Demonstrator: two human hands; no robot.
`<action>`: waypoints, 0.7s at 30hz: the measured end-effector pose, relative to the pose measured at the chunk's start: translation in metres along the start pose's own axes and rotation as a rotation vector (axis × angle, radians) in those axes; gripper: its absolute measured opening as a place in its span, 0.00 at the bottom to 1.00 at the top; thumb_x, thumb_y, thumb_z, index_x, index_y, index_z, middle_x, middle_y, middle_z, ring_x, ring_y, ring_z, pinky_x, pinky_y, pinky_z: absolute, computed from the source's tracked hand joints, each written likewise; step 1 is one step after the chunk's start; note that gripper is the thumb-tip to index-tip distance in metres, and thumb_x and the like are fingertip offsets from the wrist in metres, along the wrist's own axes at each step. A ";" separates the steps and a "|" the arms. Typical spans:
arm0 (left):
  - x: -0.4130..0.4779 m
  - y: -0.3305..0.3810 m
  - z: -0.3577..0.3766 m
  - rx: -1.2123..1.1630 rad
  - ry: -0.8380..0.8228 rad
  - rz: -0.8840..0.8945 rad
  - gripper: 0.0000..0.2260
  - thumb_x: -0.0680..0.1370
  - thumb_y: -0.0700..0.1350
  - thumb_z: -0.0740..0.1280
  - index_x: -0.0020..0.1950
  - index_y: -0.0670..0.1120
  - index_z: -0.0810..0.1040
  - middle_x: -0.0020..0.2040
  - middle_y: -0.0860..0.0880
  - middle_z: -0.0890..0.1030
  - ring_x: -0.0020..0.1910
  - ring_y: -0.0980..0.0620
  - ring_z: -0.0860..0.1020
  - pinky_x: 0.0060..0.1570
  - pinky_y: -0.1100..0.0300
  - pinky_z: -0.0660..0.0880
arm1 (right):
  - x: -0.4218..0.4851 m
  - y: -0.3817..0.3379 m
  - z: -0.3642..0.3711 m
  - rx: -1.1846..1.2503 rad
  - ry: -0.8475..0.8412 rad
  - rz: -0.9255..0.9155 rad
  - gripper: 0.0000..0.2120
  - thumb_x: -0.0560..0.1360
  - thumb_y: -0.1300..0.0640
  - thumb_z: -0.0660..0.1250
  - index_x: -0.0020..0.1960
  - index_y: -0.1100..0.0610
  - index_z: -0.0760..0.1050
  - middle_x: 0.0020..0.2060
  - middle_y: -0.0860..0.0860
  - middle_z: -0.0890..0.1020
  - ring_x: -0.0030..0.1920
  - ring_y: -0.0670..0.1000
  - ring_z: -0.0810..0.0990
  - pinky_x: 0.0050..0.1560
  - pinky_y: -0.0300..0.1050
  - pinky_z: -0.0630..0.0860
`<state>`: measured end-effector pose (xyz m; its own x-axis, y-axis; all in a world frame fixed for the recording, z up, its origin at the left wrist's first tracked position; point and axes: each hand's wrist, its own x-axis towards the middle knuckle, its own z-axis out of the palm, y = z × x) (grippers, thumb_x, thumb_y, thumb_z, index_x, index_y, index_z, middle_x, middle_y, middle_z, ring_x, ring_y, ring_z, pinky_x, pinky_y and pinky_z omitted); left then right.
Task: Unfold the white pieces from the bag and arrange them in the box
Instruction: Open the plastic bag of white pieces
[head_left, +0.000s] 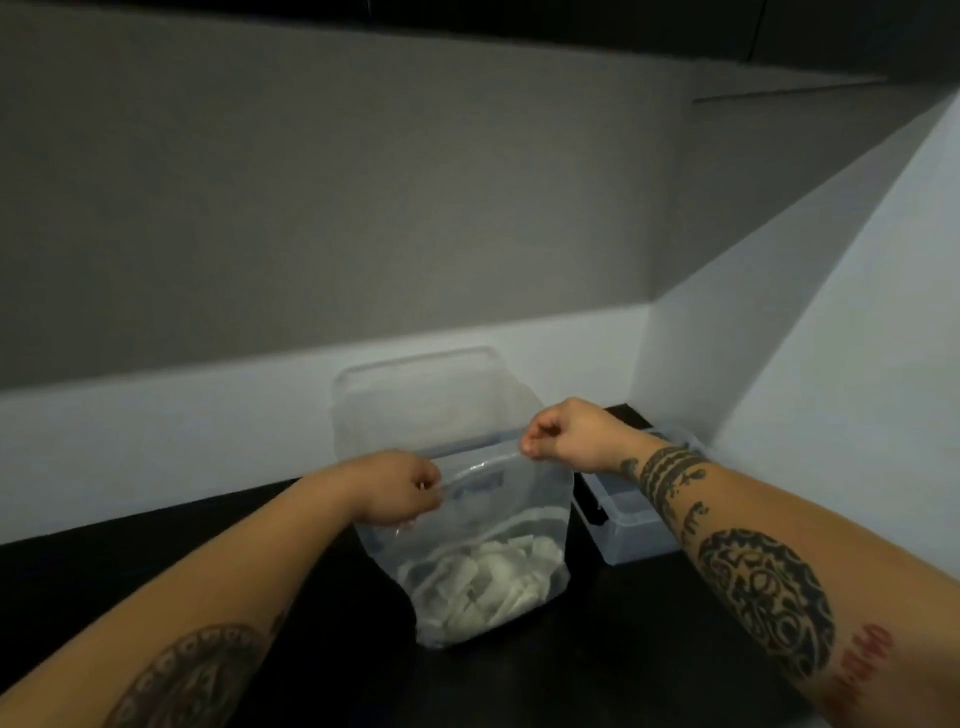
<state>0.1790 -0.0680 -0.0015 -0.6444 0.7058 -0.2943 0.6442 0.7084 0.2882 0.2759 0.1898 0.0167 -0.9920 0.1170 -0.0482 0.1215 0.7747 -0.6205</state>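
Observation:
A clear plastic bag (519, 519) stands upright on the black counter (597, 649), with several folded white pieces (483, 582) heaped in its bottom. My left hand (400, 488) pinches the bag's top edge at the left corner. My right hand (566, 434) pinches the same edge at the right corner, held a little higher. A clear plastic box (628, 525) with a black latch sits on the counter to the right of the bag, partly hidden by my right forearm.
A clear lid (415, 395) leans upright against the white backsplash behind the bag. The counter ends at a wall corner on the right, close behind the box. Bare black counter lies to the left and in front.

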 end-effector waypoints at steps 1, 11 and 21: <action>0.003 0.001 0.007 -0.035 0.030 -0.010 0.14 0.83 0.57 0.62 0.44 0.49 0.78 0.43 0.52 0.85 0.43 0.52 0.82 0.49 0.59 0.78 | 0.000 0.006 0.005 -0.004 0.057 -0.003 0.06 0.76 0.53 0.74 0.51 0.54 0.86 0.46 0.48 0.87 0.49 0.46 0.83 0.57 0.43 0.78; 0.042 0.045 0.047 -0.736 0.316 -0.164 0.11 0.80 0.47 0.70 0.41 0.44 0.83 0.30 0.51 0.80 0.27 0.54 0.76 0.30 0.63 0.72 | 0.000 0.035 0.072 0.031 0.685 0.077 0.19 0.75 0.46 0.73 0.63 0.49 0.75 0.57 0.47 0.72 0.60 0.49 0.69 0.58 0.47 0.67; 0.073 0.066 0.051 -1.029 0.069 -0.215 0.09 0.78 0.39 0.66 0.51 0.50 0.83 0.36 0.54 0.82 0.32 0.58 0.78 0.33 0.63 0.75 | 0.019 0.036 0.075 1.062 0.055 0.529 0.13 0.79 0.49 0.70 0.55 0.58 0.81 0.40 0.52 0.84 0.38 0.50 0.82 0.33 0.42 0.73</action>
<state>0.1956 0.0304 -0.0507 -0.7467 0.5404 -0.3879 -0.1263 0.4574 0.8803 0.2584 0.1734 -0.0652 -0.8213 0.3140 -0.4764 0.4002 -0.2781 -0.8732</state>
